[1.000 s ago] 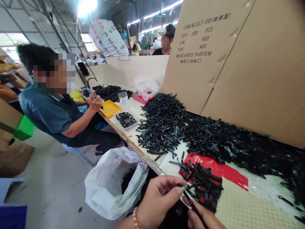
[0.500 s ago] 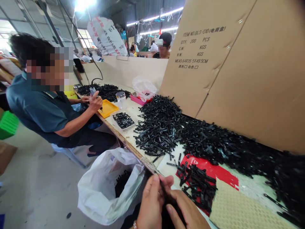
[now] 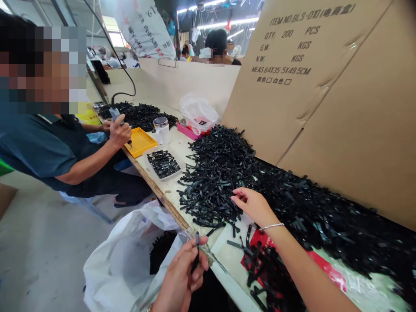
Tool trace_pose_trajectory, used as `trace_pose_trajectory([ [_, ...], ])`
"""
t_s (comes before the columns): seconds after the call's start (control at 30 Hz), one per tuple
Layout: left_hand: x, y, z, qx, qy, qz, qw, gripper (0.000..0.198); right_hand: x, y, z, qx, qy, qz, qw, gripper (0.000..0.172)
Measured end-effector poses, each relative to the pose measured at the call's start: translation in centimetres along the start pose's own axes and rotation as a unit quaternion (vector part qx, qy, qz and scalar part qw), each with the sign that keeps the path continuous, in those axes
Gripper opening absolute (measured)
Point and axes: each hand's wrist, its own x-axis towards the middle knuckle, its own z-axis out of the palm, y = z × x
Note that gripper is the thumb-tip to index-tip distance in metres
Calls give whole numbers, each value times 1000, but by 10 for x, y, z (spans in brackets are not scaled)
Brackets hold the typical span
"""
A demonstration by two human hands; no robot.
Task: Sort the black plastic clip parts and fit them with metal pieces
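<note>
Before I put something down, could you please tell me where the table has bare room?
Small patches look bare: the white strip between left hand and red sheet, and tabletop between clear tray and large black pile. Crowded: that pile, by the right hand, and along the cardboard.

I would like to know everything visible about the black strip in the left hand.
The black strip is slim and slightly glossy, perhaps plastic. The left hand grips it, roughly upright in the view, its upper end showing, its lower part partly hidden. It is held beside the table edge.
</note>
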Motion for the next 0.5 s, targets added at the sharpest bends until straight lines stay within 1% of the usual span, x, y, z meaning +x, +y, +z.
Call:
trace_pose_trajectory([
  [0.13, 10, 4, 6, 38, 3, 6, 999, 48, 8, 0, 1, -12, -27, 6, 1000, 19],
  [0.17, 12, 6, 8, 44, 4, 6, 999, 49, 9, 1, 0, 5, -31, 12, 999, 19],
  [0.23, 14, 8, 11, 54, 4, 7, 999, 49, 10, 2, -4, 86, -41, 37, 995, 23],
  [0.3, 16, 8, 12, 60, 3, 2, 998, 48, 9, 2, -9, 199, -54, 85, 975, 30],
  [0.37, 16, 9, 13, 61, 4, -4, 998, 48, 7, 1, -15, 292, -63, 130, 945, 36],
  [0.43, 16, 8, 13, 56, 12, -14, 998, 47, 5, -1, -19, 345, -71, 153, 923, 38],
  [0.5, 15, 9, 13, 48, 21, -23, 998, 46, 3, -4, -22, 381, -83, 154, 908, 40],
])
